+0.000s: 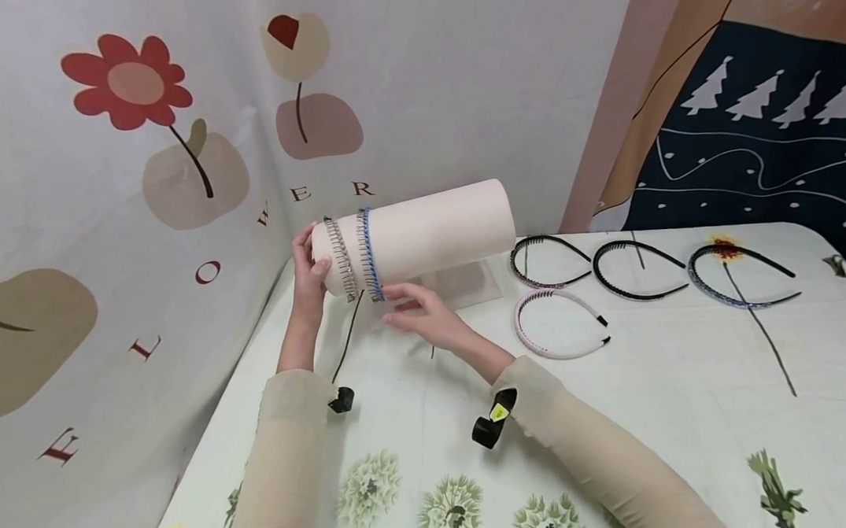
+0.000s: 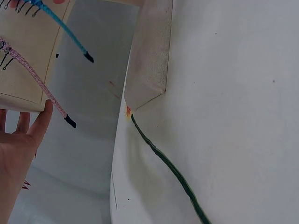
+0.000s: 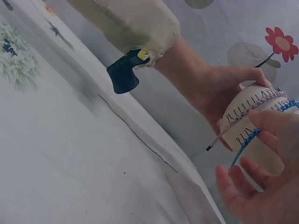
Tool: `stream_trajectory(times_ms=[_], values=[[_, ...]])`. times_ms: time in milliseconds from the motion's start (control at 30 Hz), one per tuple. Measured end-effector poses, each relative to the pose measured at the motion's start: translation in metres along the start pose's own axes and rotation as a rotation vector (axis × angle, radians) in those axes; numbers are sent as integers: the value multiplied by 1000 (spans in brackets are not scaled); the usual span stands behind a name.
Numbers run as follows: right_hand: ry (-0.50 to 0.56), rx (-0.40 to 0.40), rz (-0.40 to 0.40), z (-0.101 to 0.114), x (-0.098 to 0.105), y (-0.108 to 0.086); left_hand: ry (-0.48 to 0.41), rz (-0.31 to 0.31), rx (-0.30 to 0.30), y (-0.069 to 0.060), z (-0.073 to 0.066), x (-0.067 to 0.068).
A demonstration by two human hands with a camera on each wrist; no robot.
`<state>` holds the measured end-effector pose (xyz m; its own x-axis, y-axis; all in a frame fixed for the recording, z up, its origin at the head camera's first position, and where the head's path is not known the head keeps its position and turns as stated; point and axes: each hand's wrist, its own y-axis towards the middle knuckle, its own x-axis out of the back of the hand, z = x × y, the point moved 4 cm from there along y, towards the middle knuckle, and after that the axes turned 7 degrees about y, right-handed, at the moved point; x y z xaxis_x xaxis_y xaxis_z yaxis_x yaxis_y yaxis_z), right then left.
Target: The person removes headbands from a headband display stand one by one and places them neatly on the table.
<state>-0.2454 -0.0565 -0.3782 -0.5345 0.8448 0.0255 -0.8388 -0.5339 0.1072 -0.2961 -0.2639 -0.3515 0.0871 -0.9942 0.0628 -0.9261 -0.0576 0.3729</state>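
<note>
A cream-coloured cylindrical headband stand [image 1: 438, 224] lies slightly tilted above the table. Its left end is gripped by my left hand [image 1: 308, 273], with the thumb on the front. Around that end sit two toothed headbands: a pinkish one [image 1: 341, 260] nearest the left hand and a blue one [image 1: 369, 254] beside it. My right hand [image 1: 425, 319] is at the lower end of the blue headband, fingers spread and loosely bent. In the right wrist view, the blue headband [image 3: 251, 137] passes by its fingers; whether they touch it is unclear.
Right of the stand, several headbands lie on the flowered tablecloth: a dark one [image 1: 524, 279], a black one [image 1: 601, 288], a blue-grey one [image 1: 711, 295] and a pink one [image 1: 525, 338]. A pale base [image 1: 466, 284] is under the cylinder. A printed curtain [image 1: 422, 75] hangs behind.
</note>
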Motion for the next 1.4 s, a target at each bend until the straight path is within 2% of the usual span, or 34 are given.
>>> stream_trajectory(times_ms=[133, 467, 700, 833, 1167, 1400], values=[[-56, 43, -114, 4, 6, -1, -11, 0, 7, -1, 2, 1], [-32, 138, -302, 14, 25, -8, -4, -8, 6, -1, 3, 1], [-64, 187, -387, 15, 44, -15, -13, -4, 9, -1, 1, 1], [-73, 185, -440, 15, 54, -19, -2, 2, 11, -1, 0, 0], [-25, 200, -551, 21, 77, -31, -6, 7, 9, -1, -1, -1], [-4, 199, -573, 22, 91, -43, -21, 4, -6, 0, -2, -2]])
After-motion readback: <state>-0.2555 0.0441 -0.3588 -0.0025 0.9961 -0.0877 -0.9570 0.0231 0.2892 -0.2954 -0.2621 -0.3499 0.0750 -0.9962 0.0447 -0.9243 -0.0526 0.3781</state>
